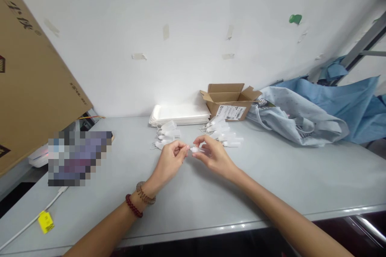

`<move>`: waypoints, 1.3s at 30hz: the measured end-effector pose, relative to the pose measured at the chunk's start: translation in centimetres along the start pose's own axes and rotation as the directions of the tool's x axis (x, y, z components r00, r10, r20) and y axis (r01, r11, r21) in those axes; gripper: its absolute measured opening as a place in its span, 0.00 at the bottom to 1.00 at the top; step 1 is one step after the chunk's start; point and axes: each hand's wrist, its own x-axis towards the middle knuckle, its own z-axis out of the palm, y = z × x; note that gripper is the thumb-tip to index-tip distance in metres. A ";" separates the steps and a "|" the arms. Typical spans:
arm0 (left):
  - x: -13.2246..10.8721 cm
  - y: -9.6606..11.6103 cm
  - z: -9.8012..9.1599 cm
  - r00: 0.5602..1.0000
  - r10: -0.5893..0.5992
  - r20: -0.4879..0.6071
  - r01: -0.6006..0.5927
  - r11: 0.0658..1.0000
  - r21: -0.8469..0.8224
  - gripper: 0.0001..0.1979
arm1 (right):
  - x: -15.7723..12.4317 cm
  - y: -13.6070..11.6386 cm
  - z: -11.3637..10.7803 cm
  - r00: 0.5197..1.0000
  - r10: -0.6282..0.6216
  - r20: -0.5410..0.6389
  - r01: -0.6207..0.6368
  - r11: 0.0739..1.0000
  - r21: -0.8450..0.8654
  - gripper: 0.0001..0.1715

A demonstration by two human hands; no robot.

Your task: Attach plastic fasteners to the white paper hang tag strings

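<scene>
My right hand holds a small translucent plastic bottle between thumb and fingers, its white tip pointing left. Thumb and forefinger of my left hand are pinched together just by that tip; what they grip is too small to make out. Behind my left hand lies a group of similar bottles with thin cords at their ends. A second group of such bottles lies beyond my right hand, some partly hidden by it.
Against the wall sit a stack of white sheets or pouches and an open cardboard box. A pale blue cloth bag lies at right. At left are a blurred-out object, a cable with a yellow tag and a large carton.
</scene>
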 end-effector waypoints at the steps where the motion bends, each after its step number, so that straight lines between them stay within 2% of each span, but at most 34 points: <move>1: 0.0 0.1 -0.1 1.000 -0.004 0.003 0.004 1.000 -0.011 0.13 | 0.0 -0.1 0.0 1.000 -0.007 -0.001 0.007 1.000 -0.005 0.10; 7: 0.6 0.8 -1.5 0.997 -0.008 0.075 0.017 0.992 -0.129 0.16 | 0.4 -0.4 -0.2 0.998 -0.038 -0.041 0.038 0.999 0.010 0.10; 11: 0.8 1.1 -2.2 0.996 -0.011 0.094 0.018 0.997 -0.075 0.13 | 0.4 -0.3 -0.3 0.999 -0.027 -0.036 0.028 1.000 0.011 0.12; 22: 0.3 1.3 -1.5 0.996 -0.012 0.084 0.010 1.000 0.019 0.10 | -0.1 -0.1 -0.1 1.000 0.011 -0.013 -0.012 1.000 -0.028 0.10; 33: 0.8 0.6 -1.8 0.992 -0.031 0.124 0.029 0.999 0.020 0.11 | 0.3 0.6 -0.2 0.998 -0.038 0.044 0.042 0.993 -0.111 0.13; 36: 1.2 0.9 -2.5 0.994 -0.033 0.104 0.030 0.999 0.028 0.11 | 0.6 0.9 -0.8 0.996 -0.058 0.071 0.068 0.986 -0.150 0.16; 39: 1.6 1.2 -4.0 0.999 -0.030 0.017 0.030 1.000 0.011 0.10 | 0.9 1.6 -1.8 0.995 -0.067 0.074 0.082 0.972 -0.219 0.17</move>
